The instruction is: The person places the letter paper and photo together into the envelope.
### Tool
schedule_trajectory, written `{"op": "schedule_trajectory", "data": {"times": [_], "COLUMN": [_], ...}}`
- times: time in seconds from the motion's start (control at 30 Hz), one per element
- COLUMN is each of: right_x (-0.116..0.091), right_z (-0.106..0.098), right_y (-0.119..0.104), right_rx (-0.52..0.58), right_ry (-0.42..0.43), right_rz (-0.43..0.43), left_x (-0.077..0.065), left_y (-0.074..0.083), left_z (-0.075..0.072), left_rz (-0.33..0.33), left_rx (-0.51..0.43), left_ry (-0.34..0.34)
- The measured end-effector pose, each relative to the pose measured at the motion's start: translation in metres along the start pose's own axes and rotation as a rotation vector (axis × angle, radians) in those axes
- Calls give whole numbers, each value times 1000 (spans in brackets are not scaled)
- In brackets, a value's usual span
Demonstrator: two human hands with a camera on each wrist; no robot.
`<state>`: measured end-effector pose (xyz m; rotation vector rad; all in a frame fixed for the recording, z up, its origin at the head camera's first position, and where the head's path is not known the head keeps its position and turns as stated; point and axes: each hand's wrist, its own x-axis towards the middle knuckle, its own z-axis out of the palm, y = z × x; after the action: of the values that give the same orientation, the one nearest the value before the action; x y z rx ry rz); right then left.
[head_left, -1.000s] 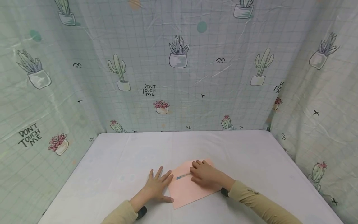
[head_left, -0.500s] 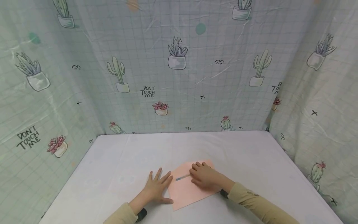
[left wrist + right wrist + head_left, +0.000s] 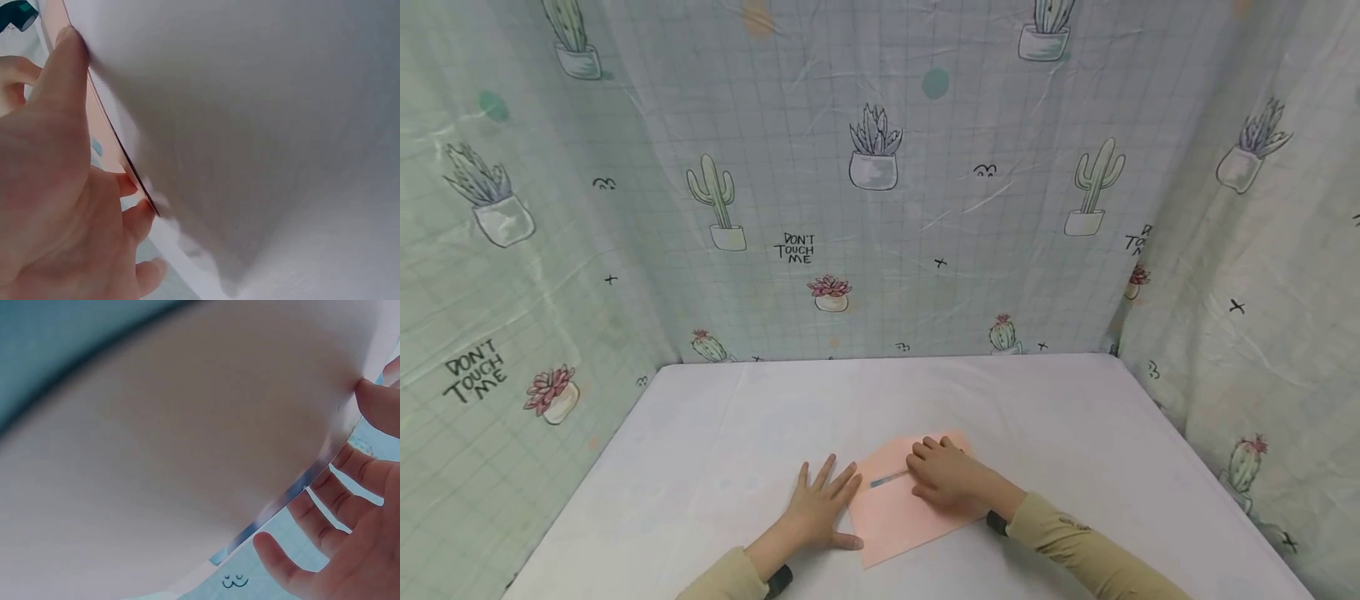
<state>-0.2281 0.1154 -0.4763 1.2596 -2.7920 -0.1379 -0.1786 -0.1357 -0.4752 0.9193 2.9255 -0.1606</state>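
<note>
A flat pink envelope-like paper [image 3: 891, 525] lies on the white table, its far edge slanted like a flap. Across its upper part runs a narrow, shiny blue strip [image 3: 889, 478], also seen in the right wrist view as a long blue band [image 3: 269, 515]. My left hand [image 3: 816, 504] rests with spread fingers at the paper's left edge; in the left wrist view the thumb [image 3: 69, 56] touches that edge. My right hand [image 3: 951, 475] lies over the right part, bent fingertips lined up along the strip and thumb pressed on the paper. Its palm hides the strip's right end.
The white table [image 3: 737, 417] extends around the paper. Curtains [image 3: 880, 225] printed with cactus drawings close off the back and both sides. A dark device [image 3: 996, 523] sits under the right wrist, and another [image 3: 780, 581] under the left.
The scene sits slightly lower in the head view than a second ago. Both hands keep their places on the paper, with no clear movement of the strip.
</note>
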Motion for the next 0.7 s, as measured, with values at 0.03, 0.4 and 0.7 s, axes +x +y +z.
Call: {"op": "schedule_trajectory", "data": {"times": [0.03, 0.4, 0.7], "right_x": [0, -6, -12], "right_z": [0, -1, -1], "right_y": [0, 2, 6], "right_rx": [-1, 49, 125], "right_ry": [-2, -56, -55], "right_rz": [4, 54, 67], "left_x": [0, -2, 1], "left_y": [1, 4, 1], "left_z": [-2, -4, -1], "left_rz": [-1, 1, 1], "left_rx": [5, 42, -3], "left_ry": [-3, 3, -11]}}
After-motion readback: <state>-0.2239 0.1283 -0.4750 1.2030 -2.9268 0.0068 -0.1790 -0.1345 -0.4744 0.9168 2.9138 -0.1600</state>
